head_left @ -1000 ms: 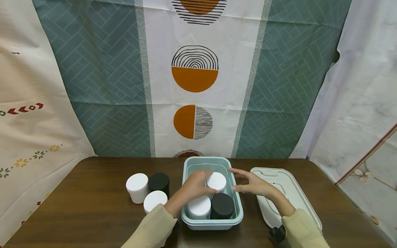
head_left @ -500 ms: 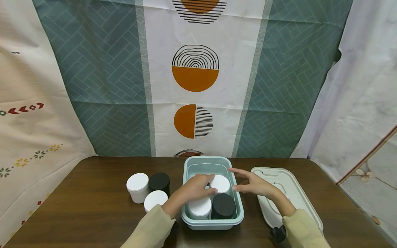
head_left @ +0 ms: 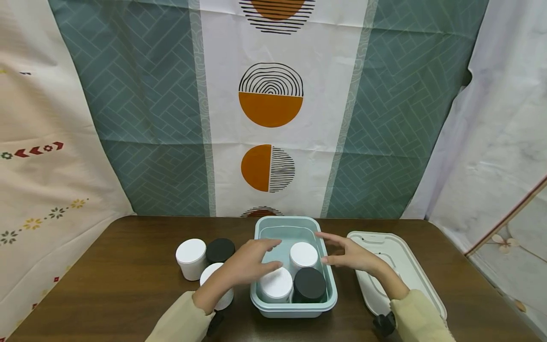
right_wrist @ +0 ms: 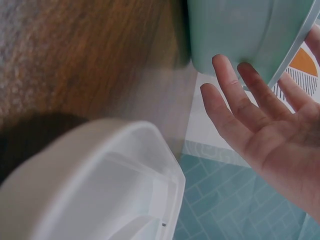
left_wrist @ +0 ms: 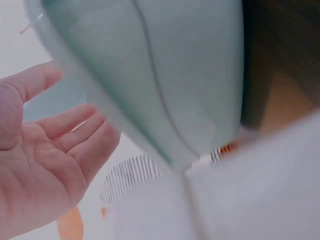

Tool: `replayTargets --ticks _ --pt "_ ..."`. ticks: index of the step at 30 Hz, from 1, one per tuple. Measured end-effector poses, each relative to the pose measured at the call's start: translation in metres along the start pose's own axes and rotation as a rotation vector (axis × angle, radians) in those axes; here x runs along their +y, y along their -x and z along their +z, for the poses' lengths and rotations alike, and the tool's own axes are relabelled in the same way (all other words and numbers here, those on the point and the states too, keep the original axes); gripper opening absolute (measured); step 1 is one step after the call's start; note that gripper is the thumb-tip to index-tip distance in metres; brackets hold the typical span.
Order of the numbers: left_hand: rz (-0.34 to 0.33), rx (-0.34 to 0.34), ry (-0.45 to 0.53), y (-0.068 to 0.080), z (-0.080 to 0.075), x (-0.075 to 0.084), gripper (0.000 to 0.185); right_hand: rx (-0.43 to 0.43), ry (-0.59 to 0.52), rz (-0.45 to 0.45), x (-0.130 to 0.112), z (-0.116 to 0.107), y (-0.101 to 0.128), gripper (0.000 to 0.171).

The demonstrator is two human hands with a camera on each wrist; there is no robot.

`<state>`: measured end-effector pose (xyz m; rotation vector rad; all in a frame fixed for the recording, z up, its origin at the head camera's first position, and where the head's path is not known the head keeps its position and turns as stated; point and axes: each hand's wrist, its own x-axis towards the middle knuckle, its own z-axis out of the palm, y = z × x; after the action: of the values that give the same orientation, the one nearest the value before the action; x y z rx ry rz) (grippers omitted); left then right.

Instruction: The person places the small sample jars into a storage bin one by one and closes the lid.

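A pale green plastic bin (head_left: 293, 310) holds three round lidded jars: a white jar (head_left: 303, 255) behind, a white jar (head_left: 276, 285) at front left and a black jar (head_left: 309, 285) at front right. My left hand (head_left: 247, 264) hovers across the bin's left rim, thumb and fingers spread, holding nothing. In the left wrist view this hand (left_wrist: 50, 160) shows an empty palm beside the bin's wall. My right hand (head_left: 353, 254) rests at the right rim with thumb and forefinger apart. The right wrist view shows its other fingers (right_wrist: 235, 100) extended along the bin's outer side.
Left of the bin stand a white jar (head_left: 190, 259), a black jar (head_left: 220, 250) and another white jar (head_left: 225, 300), partly hidden by my left arm. A whitish lid (head_left: 410, 270) lies on the brown table (head_left: 107, 285) to the right. Curtains hang behind.
My left hand has let go of the rear white jar and drawn back to the left. That jar shifted toward the right wall and the black jar. The right hand has stayed put.
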<state>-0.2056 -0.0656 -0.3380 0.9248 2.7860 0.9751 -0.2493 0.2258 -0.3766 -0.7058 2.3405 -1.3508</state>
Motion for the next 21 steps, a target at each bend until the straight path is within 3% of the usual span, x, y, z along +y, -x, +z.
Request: replayTargets --ticks 6,11,21 --pt "0.013 0.153 0.041 0.023 -0.021 -0.011 0.047 0.005 0.003 0.002 0.000 0.000 0.000 0.069" --pt "0.013 0.265 0.020 0.040 -0.038 -0.026 0.049 0.003 -0.001 0.002 0.000 0.001 0.000 0.069" --pt "-0.097 0.398 -0.048 0.069 -0.058 -0.059 0.056 0.004 0.003 0.000 0.001 0.001 0.000 0.069"
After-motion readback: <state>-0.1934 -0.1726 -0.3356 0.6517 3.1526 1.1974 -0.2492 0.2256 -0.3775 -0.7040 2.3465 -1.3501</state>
